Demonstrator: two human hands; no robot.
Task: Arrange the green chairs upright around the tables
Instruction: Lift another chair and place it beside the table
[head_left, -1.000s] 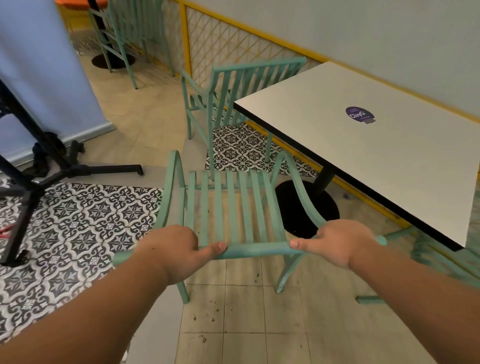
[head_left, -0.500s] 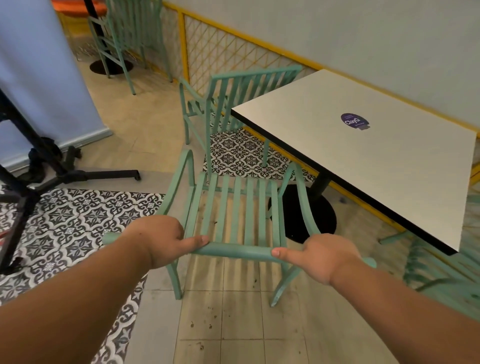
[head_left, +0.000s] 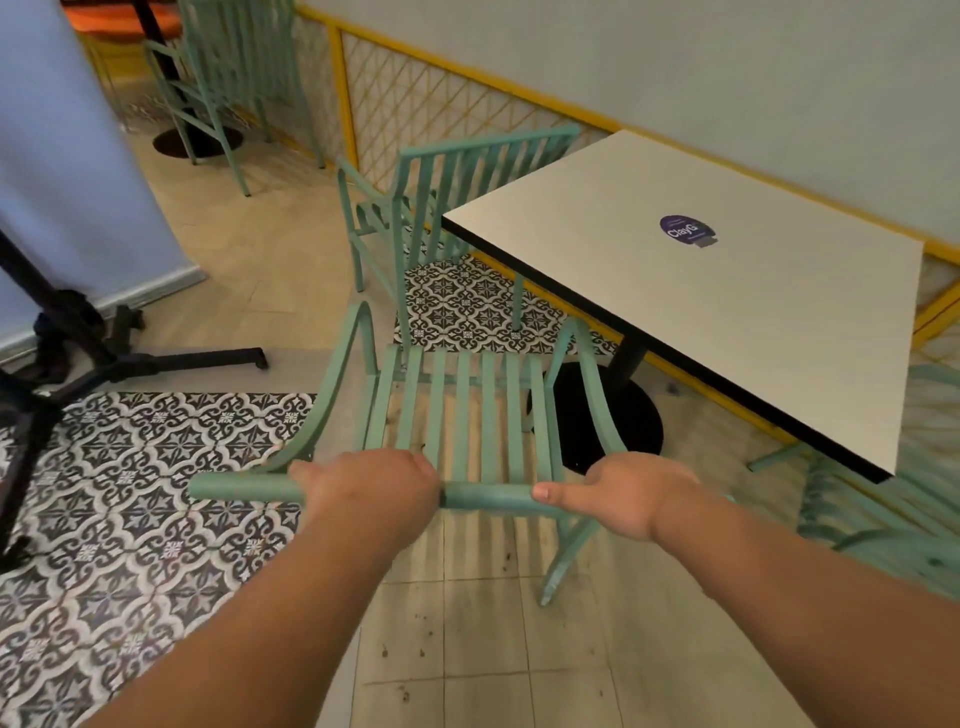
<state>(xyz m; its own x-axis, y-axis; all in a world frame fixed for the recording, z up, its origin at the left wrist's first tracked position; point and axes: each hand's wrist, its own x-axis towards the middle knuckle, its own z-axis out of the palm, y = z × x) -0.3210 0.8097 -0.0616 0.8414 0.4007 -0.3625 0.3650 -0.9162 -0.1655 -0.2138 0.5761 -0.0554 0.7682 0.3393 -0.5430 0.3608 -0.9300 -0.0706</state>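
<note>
Partway through: left hand (head_left: 371, 491) and right hand (head_left: 631, 493) clamped on the top rail of a green chair (head_left: 457, 415) upright at the bench's (head_left: 727, 312) near-left edge, another chair (head_left: 447, 208) already upright at its far-left edge, a third (head_left: 883, 519) blurred near the front corner.

Over the last second the held green chair (head_left: 467, 415) has swung from the patterned floor tiles (head_left: 130, 493) toward the near-left corner of the surface (head_left: 753, 322), its front now close to the black pedestal base (head_left: 602, 415). The left hand (head_left: 371, 491) has slid along the top rail (head_left: 483, 496) toward the right hand (head_left: 631, 496), its thumb now hidden.
</note>
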